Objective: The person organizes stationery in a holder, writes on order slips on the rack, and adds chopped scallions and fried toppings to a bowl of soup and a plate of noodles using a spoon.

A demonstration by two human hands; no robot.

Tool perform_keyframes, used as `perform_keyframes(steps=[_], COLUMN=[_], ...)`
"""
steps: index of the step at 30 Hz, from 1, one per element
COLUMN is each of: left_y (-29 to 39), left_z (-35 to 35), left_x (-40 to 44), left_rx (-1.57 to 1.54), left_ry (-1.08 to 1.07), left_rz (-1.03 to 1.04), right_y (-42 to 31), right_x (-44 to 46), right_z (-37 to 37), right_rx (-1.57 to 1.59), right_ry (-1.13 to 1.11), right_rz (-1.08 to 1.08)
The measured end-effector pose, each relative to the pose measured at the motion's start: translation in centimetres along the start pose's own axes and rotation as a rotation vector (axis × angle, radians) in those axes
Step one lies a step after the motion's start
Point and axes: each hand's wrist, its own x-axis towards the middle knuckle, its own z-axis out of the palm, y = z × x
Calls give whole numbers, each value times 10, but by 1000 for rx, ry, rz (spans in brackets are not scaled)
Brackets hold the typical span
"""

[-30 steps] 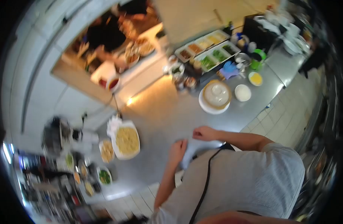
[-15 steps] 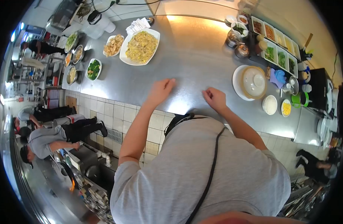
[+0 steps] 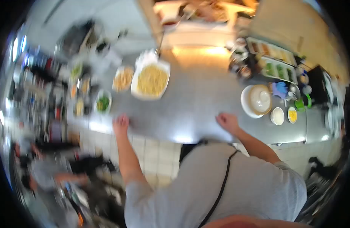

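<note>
My left hand (image 3: 121, 122) is curled into a loose fist near the front edge of the steel counter (image 3: 190, 95), below a white bowl of green vegetables (image 3: 103, 103). My right hand (image 3: 228, 122), fingers also curled, rests by the counter edge, left of a lidded tan pot (image 3: 260, 99) on a white plate (image 3: 246, 106). Neither hand shows anything in it, though blur softens the fingers. Beyond my left hand stand a large white dish of yellow food (image 3: 152, 80) and a smaller dish of light brown pieces (image 3: 123, 78).
Right of the pot are a white bowl with white contents (image 3: 277, 116) and one of yellow bits (image 3: 292, 115). White trays of toppings (image 3: 279, 70) and jars line the back right. Small bowls (image 3: 79, 106) sit at the left end. Co-workers stand at far left, blurred.
My left hand has swung left, toward the bowl of greens. The view has tilted upward, showing a lit opening with food and an arm behind the counter. My right hand stays near the edge.
</note>
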Motion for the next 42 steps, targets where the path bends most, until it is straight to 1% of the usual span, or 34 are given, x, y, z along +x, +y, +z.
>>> perform_keyframes(steps=[1, 3, 4, 6, 11, 13, 14, 16, 17, 19, 20, 23, 24, 26, 28, 32, 35, 37, 39, 41, 42], left_y=[19, 48, 56, 71, 77, 77, 75, 69, 69, 67, 68, 70, 71, 70, 55, 27, 10, 3, 0, -2, -1], left_z=[-9, -7, 9, 25, 42, 43, 43, 40, 39, 40, 40, 32, 12, 8, 28, 15, 15, 20, 24, 23, 19], left_x=[10, 36, 26, 30, 47, 54, 58, 65, 69, 76, 78, 87, 109, 106, 62, 28, 6, -12, -17, -9, -9], left_rx=[-11, -4, 26, 58, 128, 168, 173, 276, 281, 287, 289, 389, 758, 1135, 505, 496, 548, 510, 528, 412, 449], left_ry=[13, 68, 99, 95, 67, 116, 101, 165, 160, 240, 239, 278, 276, 269, 294, 241, 201, 175, 144, 59, 29], left_rz=[40, 116, 179, 237, 301, 371, 372, 482, 484, 542, 545, 587, 735, 872, 579, 617, 624, 560, 550, 478, 464], right_y=[2, -10, -12, -14, -29, -33, -32, -33, -33, -35, -35, -33, -33, -33, -34, -31, -30, -29, -28, -22, -17], right_x=[-1, -3, -4, -4, -16, -18, -19, -22, -22, -21, -21, -21, -21, -21, -21, -22, -22, -22, -23, -22, -24], right_z=[0, -11, -13, -8, -2, 3, 6, 8, 8, 9, 9, 11, 12, 11, 8, 6, 3, 1, -3, 0, 2], right_rx=[-44, 50, 48, -51, -24, -4, -12, -18, -27, -31, -29, -33, -46, -48, -53, -51, -37, -20, 6, 5, -1], right_ry=[12, 5, 87, 34, 142, 166, 180, 198, 194, 190, 196, 220, 239, 230, 220, 225, 206, 184, 172, 158, 156], right_rz=[-7, 53, 93, 65, 124, 151, 137, 128, 142, 155, 159, 143, 121, 131, 140, 115, 107, 111, 105, 106, 106])
